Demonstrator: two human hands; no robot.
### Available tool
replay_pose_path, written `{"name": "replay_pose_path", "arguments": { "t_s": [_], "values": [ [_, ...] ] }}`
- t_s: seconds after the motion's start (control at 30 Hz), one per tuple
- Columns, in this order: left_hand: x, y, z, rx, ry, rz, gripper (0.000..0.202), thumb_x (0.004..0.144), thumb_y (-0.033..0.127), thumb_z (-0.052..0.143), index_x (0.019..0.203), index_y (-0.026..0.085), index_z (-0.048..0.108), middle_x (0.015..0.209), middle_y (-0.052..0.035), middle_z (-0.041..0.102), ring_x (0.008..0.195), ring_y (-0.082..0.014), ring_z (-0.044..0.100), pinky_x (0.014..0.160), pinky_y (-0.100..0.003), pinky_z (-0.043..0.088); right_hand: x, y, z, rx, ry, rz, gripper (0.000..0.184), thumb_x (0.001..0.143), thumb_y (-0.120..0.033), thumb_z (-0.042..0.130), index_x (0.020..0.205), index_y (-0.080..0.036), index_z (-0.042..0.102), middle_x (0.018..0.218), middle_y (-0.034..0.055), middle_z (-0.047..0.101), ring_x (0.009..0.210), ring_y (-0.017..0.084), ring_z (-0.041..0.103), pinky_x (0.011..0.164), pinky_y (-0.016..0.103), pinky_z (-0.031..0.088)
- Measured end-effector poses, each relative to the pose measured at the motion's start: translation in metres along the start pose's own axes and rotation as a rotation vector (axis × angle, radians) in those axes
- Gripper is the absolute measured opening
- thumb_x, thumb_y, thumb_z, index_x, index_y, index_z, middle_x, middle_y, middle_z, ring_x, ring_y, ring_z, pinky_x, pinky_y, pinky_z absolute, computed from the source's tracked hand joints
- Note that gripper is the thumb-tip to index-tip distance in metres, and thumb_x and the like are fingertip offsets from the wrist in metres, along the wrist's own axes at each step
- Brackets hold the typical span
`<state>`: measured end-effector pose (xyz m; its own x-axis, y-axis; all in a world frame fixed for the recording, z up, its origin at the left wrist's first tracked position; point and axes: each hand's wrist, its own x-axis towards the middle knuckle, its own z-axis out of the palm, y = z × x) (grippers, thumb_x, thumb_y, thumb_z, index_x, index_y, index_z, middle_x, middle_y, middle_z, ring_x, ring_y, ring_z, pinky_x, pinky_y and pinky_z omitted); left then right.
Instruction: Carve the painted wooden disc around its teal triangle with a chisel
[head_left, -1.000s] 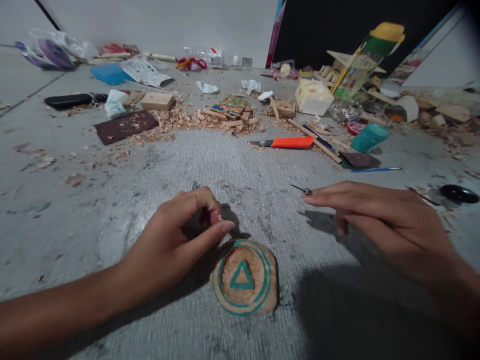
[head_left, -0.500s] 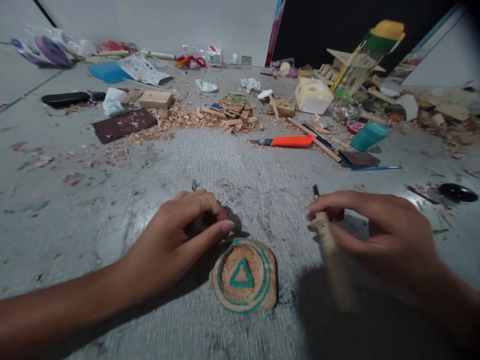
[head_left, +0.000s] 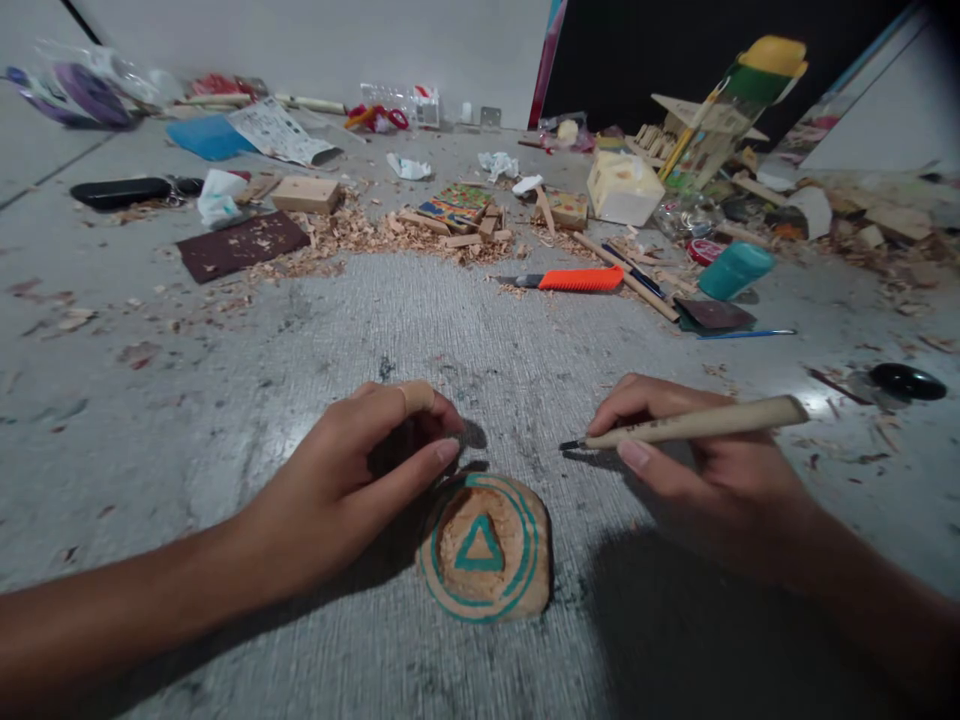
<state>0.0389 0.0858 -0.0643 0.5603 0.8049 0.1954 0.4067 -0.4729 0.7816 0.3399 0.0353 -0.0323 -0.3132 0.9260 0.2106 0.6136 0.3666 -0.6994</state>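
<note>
Head view: clock directions run around the disc (head_left: 517,590), with 12 pointing away from the person.
Disc: flat on the floor (head_left: 405,320), near the person and between the hands; a rough hollow (head_left: 454,530) surrounds a teal triangle (head_left: 482,565).
Right hand (head_left: 705,465): at 2 o'clock, fingers and thumb closed around the carver (head_left: 705,421) like a pen.
Carver tip (head_left: 571,445): off the disc at 1 o'clock, pointing towards 9; whether it touches the floor I cannot tell.
Left hand (head_left: 375,450): at 10 to 11 o'clock, fingers curled, a narrow gap to the thumb, nothing seen held; fingertips just beside the rim, contact unclear.
Bracing: the work looks like carving, so the disc should be pinned before any cut; loose, it would probably skid or turn.
Finger safety: the tip aims roughly at the left fingertips; better to brace from behind the stroke.
Stroke: shallow passes seem best, the blade low, with the disc turned rather than the wrist twisted.
Triangle edges: cuts running alongside should spare the teal better than cuts driven into it.
Knife (head_left: 581,279): at 12 to 1 o'clock, well apart from both hands.
</note>
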Motion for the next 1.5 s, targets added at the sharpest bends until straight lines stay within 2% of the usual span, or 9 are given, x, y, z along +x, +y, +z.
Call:
{"name": "replay_pose_path", "arguments": {
  "t_s": [0.27, 0.47, 0.87, 1.0, 1.13, 1.23, 1.37, 1.5],
  "values": [
    [-0.001, -0.002, 0.001, 0.004, -0.018, 0.014, 0.011, 0.103, 0.032, 0.061, 0.107, 0.028, 0.070, 0.095, 0.0007, 0.073, 0.087, -0.0183, 0.066, 0.076, -0.032, 0.047, 0.005, -0.001, 0.001, -0.037, -0.041, -0.023, 0.014, 0.091, -0.022, 0.054, 0.095, -0.024, 0.067, 0.088, 0.0018, 0.069, 0.078, 0.018, 0.064, 0.066, 0.032, 0.050],
    [-0.001, -0.002, 0.002, 0.022, -0.010, 0.025, 0.012, 0.102, 0.033, 0.061, 0.105, 0.027, 0.071, 0.091, -0.0001, 0.073, 0.083, -0.0186, 0.064, 0.073, -0.032, 0.046, 0.006, -0.003, 0.002, -0.040, -0.060, -0.007, 0.014, 0.091, -0.022, 0.055, 0.094, -0.025, 0.068, 0.089, 0.0024, 0.070, 0.079, 0.019, 0.065, 0.066, 0.033, 0.051],
    [0.000, -0.003, 0.001, 0.008, -0.046, 0.032, 0.010, 0.103, 0.029, 0.060, 0.106, 0.029, 0.069, 0.090, 0.0020, 0.071, 0.084, -0.0177, 0.065, 0.075, -0.033, 0.046, 0.007, -0.005, 0.002, -0.044, -0.107, 0.008, 0.015, 0.089, -0.021, 0.056, 0.093, -0.024, 0.069, 0.090, 0.0020, 0.072, 0.080, 0.020, 0.066, 0.069, 0.032, 0.051],
    [-0.001, -0.003, 0.001, 0.003, -0.054, 0.026, 0.011, 0.103, 0.030, 0.060, 0.107, 0.028, 0.070, 0.091, 0.0012, 0.072, 0.085, -0.0182, 0.064, 0.075, -0.034, 0.045, 0.009, -0.014, 0.000, -0.018, -0.155, 0.119, 0.019, 0.090, -0.020, 0.054, 0.092, -0.024, 0.073, 0.079, -0.0004, 0.070, 0.070, 0.017, 0.063, 0.061, 0.029, 0.044],
    [-0.001, -0.003, 0.000, -0.005, -0.068, 0.033, 0.011, 0.104, 0.030, 0.059, 0.105, 0.028, 0.070, 0.093, 0.0016, 0.072, 0.087, -0.0184, 0.063, 0.079, -0.034, 0.044, 0.014, -0.020, 0.000, 0.056, -0.202, 0.196, 0.017, 0.091, -0.023, 0.055, 0.090, -0.023, 0.072, 0.078, -0.0012, 0.068, 0.071, 0.016, 0.060, 0.061, 0.028, 0.041],
    [-0.001, -0.002, 0.000, 0.001, -0.084, 0.038, 0.011, 0.104, 0.028, 0.058, 0.104, 0.027, 0.069, 0.094, 0.0020, 0.073, 0.090, -0.0185, 0.061, 0.081, -0.034, 0.043, 0.020, -0.021, 0.002, 0.083, -0.246, 0.246, 0.013, 0.092, -0.025, 0.055, 0.089, -0.023, 0.068, 0.070, -0.0039, 0.059, 0.065, 0.013, 0.052, 0.057, 0.027, 0.037],
    [0.001, -0.001, 0.001, 0.003, -0.094, 0.055, 0.013, 0.104, 0.025, 0.057, 0.104, 0.028, 0.069, 0.094, 0.0034, 0.073, 0.089, -0.0178, 0.061, 0.082, -0.034, 0.041, 0.024, -0.018, 0.007, 0.004, -0.286, 0.155, 0.009, 0.087, -0.018, 0.057, 0.080, -0.022, 0.059, 0.067, -0.0058, 0.053, 0.063, 0.011, 0.045, 0.056, 0.029, 0.031],
    [0.003, -0.002, 0.002, 0.012, -0.098, 0.085, 0.014, 0.104, 0.026, 0.056, 0.103, 0.026, 0.070, 0.093, 0.0024, 0.073, 0.087, -0.0182, 0.061, 0.081, -0.035, 0.041, 0.023, -0.014, 0.010, 0.012, -0.264, 0.114, 0.007, 0.087, -0.018, 0.057, 0.081, -0.022, 0.059, 0.068, -0.0053, 0.055, 0.064, 0.012, 0.047, 0.057, 0.028, 0.033]
  ]
}}
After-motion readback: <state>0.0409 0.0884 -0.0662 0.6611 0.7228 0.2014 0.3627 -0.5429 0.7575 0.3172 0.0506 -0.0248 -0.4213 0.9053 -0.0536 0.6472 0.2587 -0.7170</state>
